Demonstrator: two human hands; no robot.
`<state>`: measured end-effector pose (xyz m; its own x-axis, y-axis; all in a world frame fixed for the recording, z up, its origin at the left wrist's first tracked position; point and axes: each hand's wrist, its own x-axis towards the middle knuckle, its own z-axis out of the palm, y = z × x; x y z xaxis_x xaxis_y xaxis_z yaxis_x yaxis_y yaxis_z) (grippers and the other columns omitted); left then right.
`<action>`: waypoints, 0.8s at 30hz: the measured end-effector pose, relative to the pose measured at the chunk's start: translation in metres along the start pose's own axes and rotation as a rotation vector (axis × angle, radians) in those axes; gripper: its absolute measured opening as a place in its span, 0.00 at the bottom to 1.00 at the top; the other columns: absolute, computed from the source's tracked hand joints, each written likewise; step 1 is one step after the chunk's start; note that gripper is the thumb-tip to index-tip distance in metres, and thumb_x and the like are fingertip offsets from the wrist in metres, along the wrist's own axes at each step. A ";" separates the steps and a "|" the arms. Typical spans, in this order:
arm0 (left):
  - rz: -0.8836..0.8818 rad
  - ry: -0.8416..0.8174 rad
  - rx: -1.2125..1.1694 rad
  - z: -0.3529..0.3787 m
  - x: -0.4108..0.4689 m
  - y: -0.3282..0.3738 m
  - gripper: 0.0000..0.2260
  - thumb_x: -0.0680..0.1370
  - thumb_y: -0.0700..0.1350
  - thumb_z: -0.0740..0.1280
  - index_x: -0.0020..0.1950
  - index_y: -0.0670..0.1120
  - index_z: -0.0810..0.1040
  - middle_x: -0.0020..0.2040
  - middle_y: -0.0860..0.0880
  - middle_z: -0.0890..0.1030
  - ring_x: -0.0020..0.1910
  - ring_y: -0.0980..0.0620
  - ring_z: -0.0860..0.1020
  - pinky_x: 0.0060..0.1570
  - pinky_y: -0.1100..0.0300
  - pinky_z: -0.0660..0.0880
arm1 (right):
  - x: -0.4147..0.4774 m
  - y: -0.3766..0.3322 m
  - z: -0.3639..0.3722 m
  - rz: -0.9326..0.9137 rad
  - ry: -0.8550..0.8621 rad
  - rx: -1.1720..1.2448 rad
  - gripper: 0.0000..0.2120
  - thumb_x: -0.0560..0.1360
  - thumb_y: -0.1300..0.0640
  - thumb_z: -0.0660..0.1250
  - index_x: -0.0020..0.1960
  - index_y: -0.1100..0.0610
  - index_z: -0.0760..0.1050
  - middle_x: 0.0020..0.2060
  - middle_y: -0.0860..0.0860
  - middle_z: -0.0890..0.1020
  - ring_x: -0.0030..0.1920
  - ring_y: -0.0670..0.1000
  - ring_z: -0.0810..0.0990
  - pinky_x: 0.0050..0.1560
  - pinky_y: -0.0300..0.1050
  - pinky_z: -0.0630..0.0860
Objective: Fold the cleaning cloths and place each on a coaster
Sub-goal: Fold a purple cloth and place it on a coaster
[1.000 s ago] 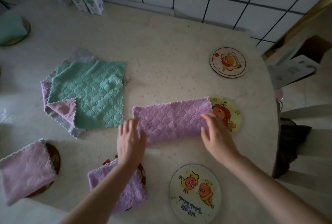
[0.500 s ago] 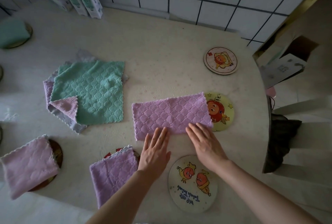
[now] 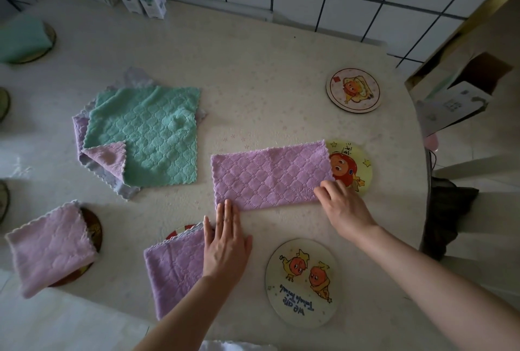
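The right hand point(image 3: 344, 210) has its fingertips curled onto the near right corner of the purple strip point(image 3: 270, 176), seemingly pinching that corner, though I cannot tell whether the cloth is truly nipped or only pressed. I read it as taking hold of the end that will be carried over for the next fold. The left hand point(image 3: 225, 243) lies flat and open, gripping nothing, its fingertips on the strip's near left corner; that pins the far end so the cloth should not slide when the other end is lifted.

The strip is folded once into a long band and lies toward the table's point(image 3: 253, 63) right edge, its right end overlapping the yellow coaster point(image 3: 357, 164). Keeping it there makes sense, since the finished square need only be shifted a little onto that coaster.

Just behind the left hand, a folded purple cloth point(image 3: 174, 271) covers a red-rimmed coaster point(image 3: 180, 231) at the near edge. Further left, a pink cloth point(image 3: 50, 249) sits on a dark coaster point(image 3: 94, 228). Two coasters are bare: one at the near edge point(image 3: 302, 283), one toward the far right corner point(image 3: 353, 90). The green cloth point(image 3: 146, 133) lies unfolded on the pile left of centre, waiting its turn.
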<state>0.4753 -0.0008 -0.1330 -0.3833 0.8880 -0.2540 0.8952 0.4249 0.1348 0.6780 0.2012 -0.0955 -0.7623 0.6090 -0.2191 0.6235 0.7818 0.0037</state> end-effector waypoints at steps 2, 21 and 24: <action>0.000 -0.002 0.004 0.000 0.001 0.000 0.33 0.76 0.55 0.53 0.75 0.37 0.57 0.77 0.40 0.56 0.76 0.47 0.49 0.71 0.42 0.47 | 0.008 0.001 -0.003 0.003 -0.001 -0.031 0.30 0.51 0.74 0.74 0.48 0.57 0.67 0.44 0.53 0.73 0.40 0.53 0.72 0.28 0.41 0.66; 0.069 0.036 0.105 -0.025 0.048 -0.024 0.35 0.76 0.60 0.59 0.76 0.39 0.58 0.76 0.42 0.58 0.75 0.42 0.57 0.70 0.36 0.45 | -0.008 -0.005 -0.022 -0.245 0.127 0.225 0.15 0.67 0.67 0.74 0.51 0.57 0.77 0.43 0.50 0.82 0.42 0.49 0.81 0.43 0.43 0.79; 0.275 0.043 0.040 -0.025 0.044 0.002 0.33 0.76 0.56 0.63 0.76 0.44 0.56 0.77 0.44 0.56 0.75 0.41 0.57 0.71 0.37 0.47 | -0.031 -0.028 -0.024 -0.282 0.119 0.295 0.09 0.72 0.65 0.69 0.51 0.59 0.78 0.42 0.50 0.82 0.40 0.47 0.81 0.42 0.38 0.80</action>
<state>0.4542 0.0434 -0.1199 -0.1329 0.9760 -0.1725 0.9748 0.1602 0.1550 0.6800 0.1635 -0.0654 -0.9141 0.4015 -0.0572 0.3974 0.8586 -0.3239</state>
